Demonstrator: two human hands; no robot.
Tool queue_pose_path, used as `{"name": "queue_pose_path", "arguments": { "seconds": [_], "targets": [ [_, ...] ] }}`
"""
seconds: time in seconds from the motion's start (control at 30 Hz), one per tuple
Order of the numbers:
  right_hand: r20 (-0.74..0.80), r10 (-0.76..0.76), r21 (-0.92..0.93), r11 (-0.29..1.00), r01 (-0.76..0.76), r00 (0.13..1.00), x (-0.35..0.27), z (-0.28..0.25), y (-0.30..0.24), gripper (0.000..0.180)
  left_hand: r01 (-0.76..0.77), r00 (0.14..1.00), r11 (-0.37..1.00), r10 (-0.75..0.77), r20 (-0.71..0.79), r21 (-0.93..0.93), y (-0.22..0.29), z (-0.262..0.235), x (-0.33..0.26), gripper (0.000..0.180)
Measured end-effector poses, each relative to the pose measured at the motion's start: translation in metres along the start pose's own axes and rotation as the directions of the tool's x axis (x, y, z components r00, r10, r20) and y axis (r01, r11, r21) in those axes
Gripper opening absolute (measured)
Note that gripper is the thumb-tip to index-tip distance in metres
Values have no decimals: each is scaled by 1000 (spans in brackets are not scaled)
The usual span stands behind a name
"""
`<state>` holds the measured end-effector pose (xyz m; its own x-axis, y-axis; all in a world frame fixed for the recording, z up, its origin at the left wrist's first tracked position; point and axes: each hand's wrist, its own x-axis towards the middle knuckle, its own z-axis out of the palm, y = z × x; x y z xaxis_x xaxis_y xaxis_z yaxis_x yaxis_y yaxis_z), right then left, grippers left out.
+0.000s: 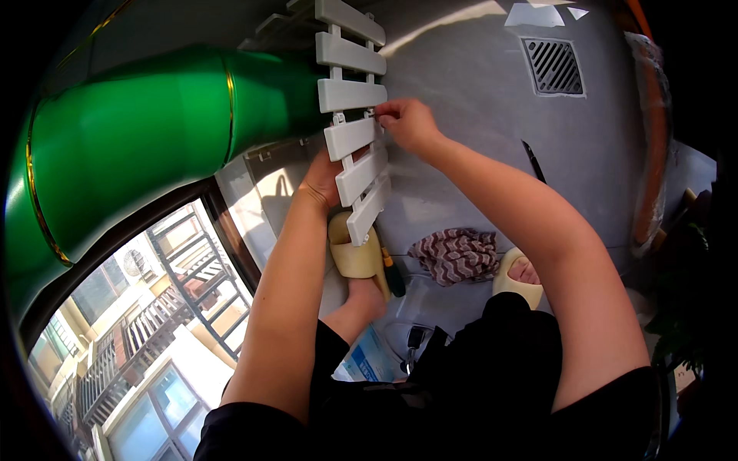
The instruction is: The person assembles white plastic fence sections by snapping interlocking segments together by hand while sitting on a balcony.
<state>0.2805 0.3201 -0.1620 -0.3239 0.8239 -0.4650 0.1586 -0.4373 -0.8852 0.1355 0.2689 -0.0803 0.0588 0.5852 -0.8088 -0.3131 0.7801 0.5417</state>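
Note:
A white slatted panel, like a small picket fence with rails joining its slats, stands upright in front of me, its lower end tilting right. My left hand reaches behind the lower slats and grips the panel; most of its fingers are hidden. At the panel's right edge, about halfway along, my right hand is closed in a pinch by a gap between slats. Whatever those fingertips hold there is too small to make out. A white clip-like joint shows on the rail nearby.
Left of the panel runs a large green wrapped tube above a window. On the grey floor are a drain grate, a black pointed tool, a patterned cloth, a screwdriver and a blue-white packet. I wear pale slippers.

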Motion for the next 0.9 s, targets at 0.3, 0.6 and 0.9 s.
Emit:
{"name": "queue_pose_path", "arguments": {
  "seconds": [0.3, 0.6, 0.9],
  "targets": [
    [-101, -227, -182, 961, 206, 969, -22, 19, 2, 37, -111, 993, 993, 109, -51, -50, -13, 16, 7, 33],
    [-89, -317, -278, 918, 282, 944, -15, 5, -9, 41, -179, 982, 971, 185, 27, -159, -12, 29, 27, 40],
    [140, -271, -480, 823, 305, 952, 5, -22, -21, 38, -262, 965, 962, 260, -33, -80, -5, 36, 23, 42]
  ]
}}
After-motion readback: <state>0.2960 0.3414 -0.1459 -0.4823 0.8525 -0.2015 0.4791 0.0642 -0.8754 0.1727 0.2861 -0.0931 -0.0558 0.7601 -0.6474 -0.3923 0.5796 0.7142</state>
